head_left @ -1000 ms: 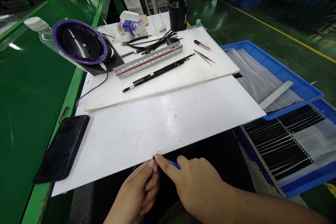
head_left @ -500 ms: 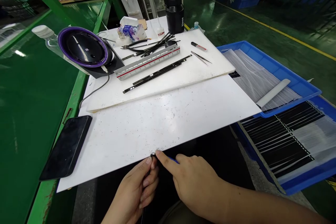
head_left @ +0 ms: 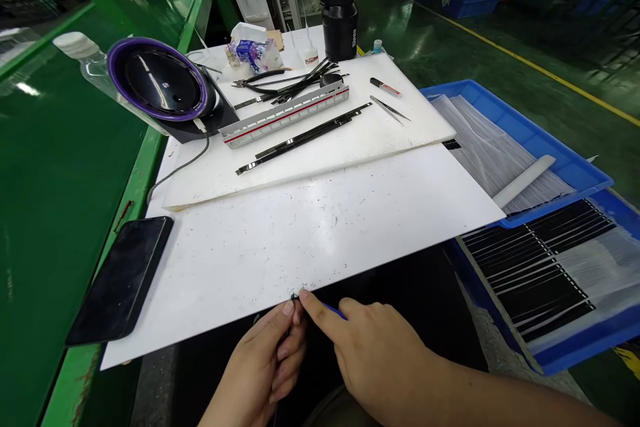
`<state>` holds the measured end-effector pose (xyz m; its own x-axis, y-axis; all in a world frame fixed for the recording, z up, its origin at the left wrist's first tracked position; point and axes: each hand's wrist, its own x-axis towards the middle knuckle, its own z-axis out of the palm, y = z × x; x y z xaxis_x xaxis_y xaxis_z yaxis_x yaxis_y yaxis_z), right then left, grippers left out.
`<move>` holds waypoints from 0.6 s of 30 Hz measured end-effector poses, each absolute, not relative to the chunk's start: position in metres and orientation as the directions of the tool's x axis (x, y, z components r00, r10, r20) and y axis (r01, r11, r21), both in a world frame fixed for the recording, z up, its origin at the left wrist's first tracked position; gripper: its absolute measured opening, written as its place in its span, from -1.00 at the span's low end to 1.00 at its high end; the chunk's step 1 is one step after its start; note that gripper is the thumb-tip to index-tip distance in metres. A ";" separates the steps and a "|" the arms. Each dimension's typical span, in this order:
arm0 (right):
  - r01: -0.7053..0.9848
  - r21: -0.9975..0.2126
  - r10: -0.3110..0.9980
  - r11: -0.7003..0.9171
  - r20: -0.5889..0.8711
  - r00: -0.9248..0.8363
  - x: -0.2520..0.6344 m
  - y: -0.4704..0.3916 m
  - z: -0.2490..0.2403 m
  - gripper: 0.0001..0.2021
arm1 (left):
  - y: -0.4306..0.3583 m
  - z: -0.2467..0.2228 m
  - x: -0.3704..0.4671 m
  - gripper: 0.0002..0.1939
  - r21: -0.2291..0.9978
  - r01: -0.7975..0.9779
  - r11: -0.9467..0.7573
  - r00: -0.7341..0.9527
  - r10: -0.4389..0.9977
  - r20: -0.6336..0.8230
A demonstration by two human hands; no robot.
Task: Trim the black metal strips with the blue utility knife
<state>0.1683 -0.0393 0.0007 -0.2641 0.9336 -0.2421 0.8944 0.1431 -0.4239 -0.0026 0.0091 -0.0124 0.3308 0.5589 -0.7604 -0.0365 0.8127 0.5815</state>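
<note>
Pinching thin black strip [head_left: 291, 310], scuffed white board [head_left: 280, 240]

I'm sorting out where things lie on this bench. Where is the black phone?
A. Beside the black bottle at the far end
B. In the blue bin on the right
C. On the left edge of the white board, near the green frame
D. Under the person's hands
C: the phone lies flat at the left edge of the white board, by the green frame.
</note>
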 end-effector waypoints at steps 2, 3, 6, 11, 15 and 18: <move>0.902 -0.401 0.931 0.158 -0.244 -0.272 0.167 -0.039 0.001 -0.30 | 0.010 -0.012 -0.003 -0.68 0.582 -0.029 0.813 0.331 0.557 -0.762; 0.909 -0.383 0.929 0.165 -0.248 -0.274 0.166 -0.039 0.001 -0.28 | 0.011 -0.011 -0.003 -0.68 0.580 -0.026 0.814 0.331 0.554 -0.764; 0.928 -0.322 0.918 0.187 -0.278 -0.282 0.161 -0.039 0.002 -0.19 | 0.015 -0.010 -0.005 -0.68 0.562 -0.021 0.827 0.347 0.533 -0.771; 0.937 -0.296 0.922 0.186 -0.276 -0.270 0.162 -0.039 0.000 -0.17 | 0.024 -0.010 -0.016 -0.70 0.509 0.012 0.861 0.434 0.454 -0.778; 0.882 -0.439 0.929 0.172 -0.226 -0.293 0.173 -0.037 -0.004 -0.31 | 0.028 -0.012 -0.021 -0.70 0.514 0.077 0.854 0.438 0.435 -0.787; 0.852 -0.495 0.923 0.172 -0.221 -0.315 0.179 -0.035 -0.003 -0.35 | 0.028 -0.012 -0.019 -0.70 0.518 0.102 0.849 0.425 0.434 -0.794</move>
